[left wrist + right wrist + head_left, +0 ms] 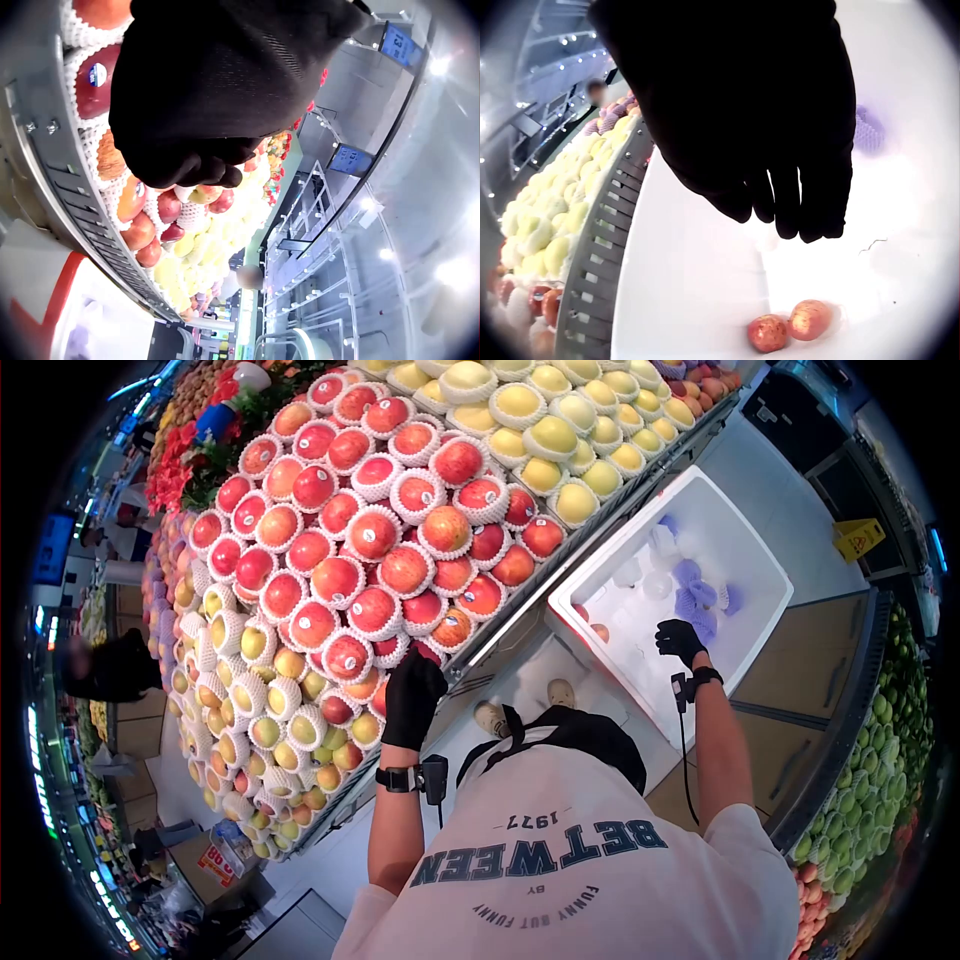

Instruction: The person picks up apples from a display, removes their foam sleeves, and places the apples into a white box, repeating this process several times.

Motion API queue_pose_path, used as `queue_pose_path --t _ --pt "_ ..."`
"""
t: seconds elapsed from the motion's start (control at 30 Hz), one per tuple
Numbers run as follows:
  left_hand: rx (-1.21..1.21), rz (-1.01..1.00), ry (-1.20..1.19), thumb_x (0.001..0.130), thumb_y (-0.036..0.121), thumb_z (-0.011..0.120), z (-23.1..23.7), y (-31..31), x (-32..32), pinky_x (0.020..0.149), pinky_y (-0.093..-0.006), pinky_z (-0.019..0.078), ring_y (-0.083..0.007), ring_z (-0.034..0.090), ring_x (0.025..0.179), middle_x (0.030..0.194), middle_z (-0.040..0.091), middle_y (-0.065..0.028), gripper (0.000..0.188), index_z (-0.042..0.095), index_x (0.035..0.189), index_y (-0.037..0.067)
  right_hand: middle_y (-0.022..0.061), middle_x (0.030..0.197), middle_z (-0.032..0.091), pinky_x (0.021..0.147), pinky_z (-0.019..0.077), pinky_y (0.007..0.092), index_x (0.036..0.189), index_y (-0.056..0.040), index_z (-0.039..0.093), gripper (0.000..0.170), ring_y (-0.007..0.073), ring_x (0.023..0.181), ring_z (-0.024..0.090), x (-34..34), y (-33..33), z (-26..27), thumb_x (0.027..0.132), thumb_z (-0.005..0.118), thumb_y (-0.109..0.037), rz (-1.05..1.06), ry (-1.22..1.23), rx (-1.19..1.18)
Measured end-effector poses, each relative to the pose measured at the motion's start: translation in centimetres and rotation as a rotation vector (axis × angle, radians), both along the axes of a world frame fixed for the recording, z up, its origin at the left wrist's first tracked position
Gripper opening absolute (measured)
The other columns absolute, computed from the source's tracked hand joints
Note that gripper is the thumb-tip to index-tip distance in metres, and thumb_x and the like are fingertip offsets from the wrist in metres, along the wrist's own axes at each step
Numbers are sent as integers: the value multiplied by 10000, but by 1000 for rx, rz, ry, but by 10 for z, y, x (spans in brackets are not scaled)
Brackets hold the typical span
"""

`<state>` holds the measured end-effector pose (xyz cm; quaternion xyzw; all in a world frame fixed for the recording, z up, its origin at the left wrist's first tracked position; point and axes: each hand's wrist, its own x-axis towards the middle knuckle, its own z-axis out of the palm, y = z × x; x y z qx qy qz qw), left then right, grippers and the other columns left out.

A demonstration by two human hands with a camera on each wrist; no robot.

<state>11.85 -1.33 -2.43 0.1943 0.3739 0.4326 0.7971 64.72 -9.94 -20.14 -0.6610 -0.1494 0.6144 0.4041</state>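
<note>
- Red apples (pixel 373 535) fill the sloping display on my left, packed close together. Most sit in white foam sleeves (pixel 193 218), and many carry a small sticker.
- Left hand (pixel 415 700), mine, in a black glove, is at the near edge of that pile. Its fingers are curled inward; I cannot tell whether they grip a fruit (the glove hides whatever lies beneath). A careless tug here could, I judge, take support from a neighbouring apple and set it rolling.
- Slatted metal rail (pixel 586 296) runs along the display's edge. Apples rise above it, so a bumped one might tumble over.
- Yellow fruit (pixel 552 436), also sleeved in white, lies beyond the red pile.
- Two loose apples (pixel 810 320), without sleeves, sit side by side on the floor of a white box (pixel 755 600). Bare skin could bruise if they knocked together or something dropped on them.
- Right hand (pixel 682 640), also gloved, is over the box. Its fingers hang downward, narrow and close together, with nothing visible between them.
- Purple foam sleeves (pixel 703 622) lie in the box just past that hand; a brush could scatter them.
</note>
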Motion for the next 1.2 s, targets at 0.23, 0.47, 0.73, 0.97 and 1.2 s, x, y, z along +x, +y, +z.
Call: queue_pose_path --t 0.23,0.47,0.73,0.97,1.2 --pt "-48 5 -125 960 244 424 12 9 -37 540 -253 294 -99 316 528 588 285 40 293 362 684 172 87 838 643 594 536 310 1032 -21 587 220 194 686 630 -56 52 69 843 589 -132 162 -24 204" --pt "-44 54 -155 977 258 400 6 20 -46 534 -265 294 -120 325 545 615 300 27 295 354 702 160 81 799 639 630 526 279 977 8 608 195 159 690 621 -129 120 144 884 576 -161 356 -173 387" --pt "266 216 205 985 181 360 22 23 -50 644 -312 404 -152 403 609 656 362 -6 250 391 752 96 32 567 551 482 403 273 705 -28 568 300 109 495 512 -171 241 189 907 547 -249 542 -438 546" --pt "403 328 298 971 113 381 -12 9 -86 671 -306 471 -137 461 628 703 403 5 178 417 799 86 -26 574 460 466 350 234 725 -44 572 238 52 504 417 -196 323 197 869 585 -233 668 -724 982" --pt "182 611 0 972 214 353 32 -1 -97 522 -255 355 -102 413 577 646 367 22 237 375 748 143 -18 660 539 465 370 202 912 -45 608 185 49 533 485 -250 348 282 871 597 -225 623 -377 762"
